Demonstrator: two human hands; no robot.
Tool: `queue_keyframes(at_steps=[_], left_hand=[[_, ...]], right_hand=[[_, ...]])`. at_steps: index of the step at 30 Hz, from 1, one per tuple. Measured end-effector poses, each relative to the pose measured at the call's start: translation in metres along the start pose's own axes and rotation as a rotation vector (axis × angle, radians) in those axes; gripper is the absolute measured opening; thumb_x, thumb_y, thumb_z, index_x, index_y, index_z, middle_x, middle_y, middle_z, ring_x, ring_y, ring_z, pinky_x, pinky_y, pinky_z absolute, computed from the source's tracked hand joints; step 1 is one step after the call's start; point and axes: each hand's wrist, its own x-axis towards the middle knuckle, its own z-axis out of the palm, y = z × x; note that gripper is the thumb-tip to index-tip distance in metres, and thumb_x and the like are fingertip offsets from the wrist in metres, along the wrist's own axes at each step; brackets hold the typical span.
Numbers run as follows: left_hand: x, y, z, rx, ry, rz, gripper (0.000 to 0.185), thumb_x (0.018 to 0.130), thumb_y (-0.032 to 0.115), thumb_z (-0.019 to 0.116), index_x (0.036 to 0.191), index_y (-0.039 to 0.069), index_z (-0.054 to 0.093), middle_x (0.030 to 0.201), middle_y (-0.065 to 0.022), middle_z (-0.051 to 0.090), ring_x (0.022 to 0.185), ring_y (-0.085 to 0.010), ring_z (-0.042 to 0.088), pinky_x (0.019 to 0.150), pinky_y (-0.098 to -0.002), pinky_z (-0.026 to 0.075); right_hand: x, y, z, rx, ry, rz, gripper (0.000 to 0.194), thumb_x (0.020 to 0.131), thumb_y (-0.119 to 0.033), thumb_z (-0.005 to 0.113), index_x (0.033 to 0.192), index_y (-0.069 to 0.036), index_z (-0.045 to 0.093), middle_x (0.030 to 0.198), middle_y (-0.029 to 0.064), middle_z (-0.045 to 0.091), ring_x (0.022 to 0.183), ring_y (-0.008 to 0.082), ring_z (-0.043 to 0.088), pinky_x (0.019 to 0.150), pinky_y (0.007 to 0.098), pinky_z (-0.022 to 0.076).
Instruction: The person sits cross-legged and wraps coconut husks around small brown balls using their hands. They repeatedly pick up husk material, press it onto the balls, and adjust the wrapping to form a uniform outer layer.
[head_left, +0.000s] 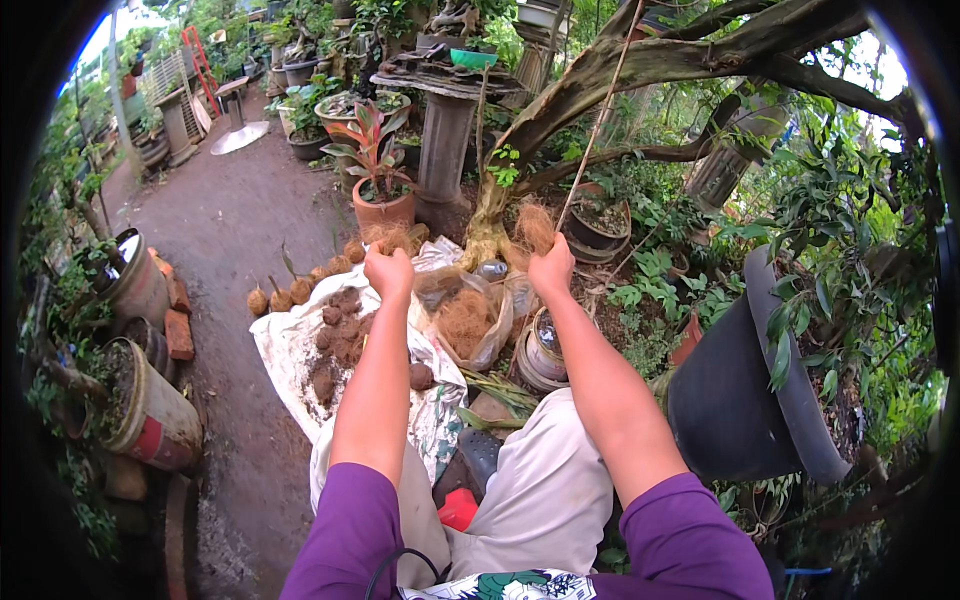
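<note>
Both my arms are stretched out in front of me. A loose tuft of brown plant fibre (393, 237), which looks like coconut coir, sticks out of my left hand (389, 271). My right hand (552, 265) grips a thicker fibre clump (535, 227), raised near the foot of a tree trunk. Below and between the hands, a clear plastic bag (499, 330) holds more of the same fibre (463, 321). Dark crumbly soil (343, 330) lies on a white sack (281, 341) beneath my left forearm, and a round brown ball (421, 376) sits beside that forearm.
Several round brown balls (300, 290), some sprouting, line the sack's far edge. A potted red-leaved plant (383, 204) stands behind them. Near my right forearm is a bucket (543, 352). A large black pot (739, 397) leans at right. Bricks (178, 334) and old buckets (154, 416) border the path.
</note>
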Motion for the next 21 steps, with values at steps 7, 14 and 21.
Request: queue_keyframes(at_steps=[7, 14, 21], left_hand=[[0.002, -0.061, 0.063, 0.321, -0.673, 0.211, 0.043, 0.087, 0.026, 0.081, 0.121, 0.001, 0.073, 0.121, -0.0197, 0.076, 0.109, -0.0307, 0.073, 0.096, -0.0402, 0.054], [0.004, -0.035, 0.032, 0.291, -1.161, -0.328, 0.068, 0.098, 0.049, 0.072, 0.151, 0.012, 0.052, 0.141, -0.0093, 0.063, 0.118, -0.0249, 0.065, 0.101, -0.0421, 0.052], [-0.016, 0.019, 0.0, -0.295, -1.087, -0.238, 0.064, 0.098, 0.028, 0.078, 0.15, 0.007, 0.046, 0.125, -0.0074, 0.069, 0.107, -0.0208, 0.07, 0.09, -0.0358, 0.057]], right_hand=[[-0.006, -0.013, -0.002, 0.058, -0.062, -0.071, 0.038, 0.083, -0.004, 0.07, 0.12, -0.003, 0.062, 0.116, 0.024, 0.072, 0.115, 0.0441, 0.066, 0.097, 0.0494, 0.0515], [-0.007, -0.008, 0.015, 0.176, -0.187, -0.059, 0.05, 0.082, -0.015, 0.077, 0.126, 0.001, 0.06, 0.122, 0.0228, 0.072, 0.117, 0.0386, 0.068, 0.1, 0.045, 0.051], [-0.004, -0.023, 0.067, 0.96, -0.593, 0.163, 0.046, 0.096, -0.027, 0.07, 0.131, 0.001, 0.063, 0.13, 0.0109, 0.068, 0.111, 0.023, 0.066, 0.101, 0.035, 0.0487]])
